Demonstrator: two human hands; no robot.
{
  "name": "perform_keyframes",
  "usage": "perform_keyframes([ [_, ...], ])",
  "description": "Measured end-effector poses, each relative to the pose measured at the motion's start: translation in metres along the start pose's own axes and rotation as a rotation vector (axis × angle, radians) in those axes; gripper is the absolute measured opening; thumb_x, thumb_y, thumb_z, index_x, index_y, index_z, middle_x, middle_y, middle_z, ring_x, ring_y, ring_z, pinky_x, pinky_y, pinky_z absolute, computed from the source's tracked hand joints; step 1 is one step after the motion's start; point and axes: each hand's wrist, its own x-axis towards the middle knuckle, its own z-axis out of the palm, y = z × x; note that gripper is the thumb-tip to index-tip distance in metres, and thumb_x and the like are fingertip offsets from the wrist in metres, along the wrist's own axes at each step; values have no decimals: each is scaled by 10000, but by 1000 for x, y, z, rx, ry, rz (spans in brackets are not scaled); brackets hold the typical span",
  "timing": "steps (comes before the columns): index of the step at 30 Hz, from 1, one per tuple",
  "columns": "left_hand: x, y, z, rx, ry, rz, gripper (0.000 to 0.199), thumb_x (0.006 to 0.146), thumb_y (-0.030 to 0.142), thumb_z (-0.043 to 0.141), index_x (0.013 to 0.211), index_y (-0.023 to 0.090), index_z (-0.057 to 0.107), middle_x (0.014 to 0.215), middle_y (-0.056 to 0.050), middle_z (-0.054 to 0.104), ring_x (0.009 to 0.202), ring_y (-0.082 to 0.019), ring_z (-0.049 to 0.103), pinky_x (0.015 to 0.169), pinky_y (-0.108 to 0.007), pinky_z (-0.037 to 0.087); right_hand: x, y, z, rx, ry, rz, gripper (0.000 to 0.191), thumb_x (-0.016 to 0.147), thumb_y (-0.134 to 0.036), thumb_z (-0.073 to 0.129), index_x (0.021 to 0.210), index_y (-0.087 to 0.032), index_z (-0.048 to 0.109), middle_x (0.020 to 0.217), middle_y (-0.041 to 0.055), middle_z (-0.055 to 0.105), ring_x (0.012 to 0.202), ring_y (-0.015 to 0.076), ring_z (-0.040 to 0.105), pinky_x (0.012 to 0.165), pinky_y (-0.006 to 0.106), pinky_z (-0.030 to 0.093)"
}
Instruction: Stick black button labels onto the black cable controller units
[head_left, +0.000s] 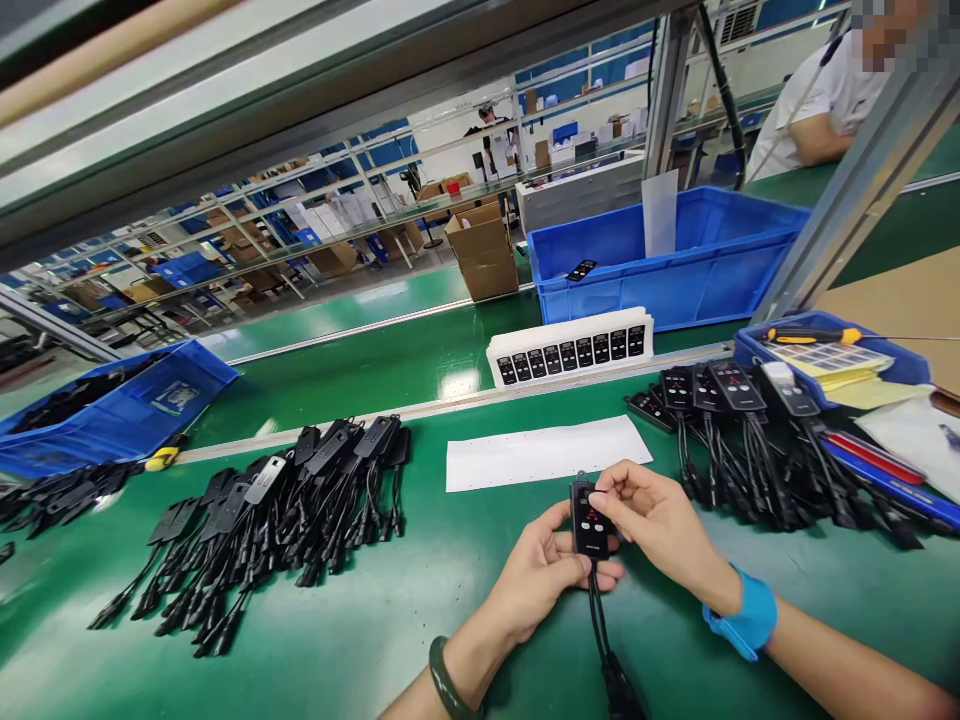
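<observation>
My left hand (536, 570) is closed round the lower part of a small black controller (591, 530) with white buttons and red marks. Two black cables hang from its lower end toward the front edge. The fingers of my right hand (656, 515) press on the upper right of the controller's face, thumb and forefinger close together. A white paper strip (544, 455) lies flat just behind both hands. Beyond it stands a white holder (570, 350) with a row of several black labels or panels.
Cabled black units lie piled at left (330, 460) and right (739, 390). A blue bin (660, 285) stands behind, another (120, 410) at far left. A small blue tray (907, 365) holds a screwdriver and label sheets. A metal post rises at right; a person sits beyond.
</observation>
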Motion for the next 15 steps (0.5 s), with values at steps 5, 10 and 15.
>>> perform_keyframes([
  [5, 0, -2, 1, 2, 32, -63, 509, 672, 158, 711, 1147, 117, 532, 980, -157, 697, 808, -223, 699, 775, -334, 529, 3, -5, -6, -19, 135, -70, 250, 790, -433, 652, 771, -206, 548, 619, -33, 506, 440, 84, 427, 412, 229, 371],
  [10, 2, -4, 1, -20, 28, -23, 556, 667, 175, 731, 1170, 120, 501, 1010, -168, 689, 856, -243, 694, 809, -355, 519, 6, -7, -9, -58, 49, -18, 269, 784, -442, 655, 748, -195, 553, 604, -35, 494, 445, 73, 391, 399, 213, 334],
  [15, 2, -3, -1, -27, 15, 5, 567, 674, 167, 729, 1187, 137, 488, 1050, -165, 679, 891, -260, 687, 841, -392, 506, 3, -3, -3, -47, -10, 27, 268, 780, -441, 656, 750, -193, 561, 637, -26, 518, 483, 79, 426, 398, 199, 342],
])
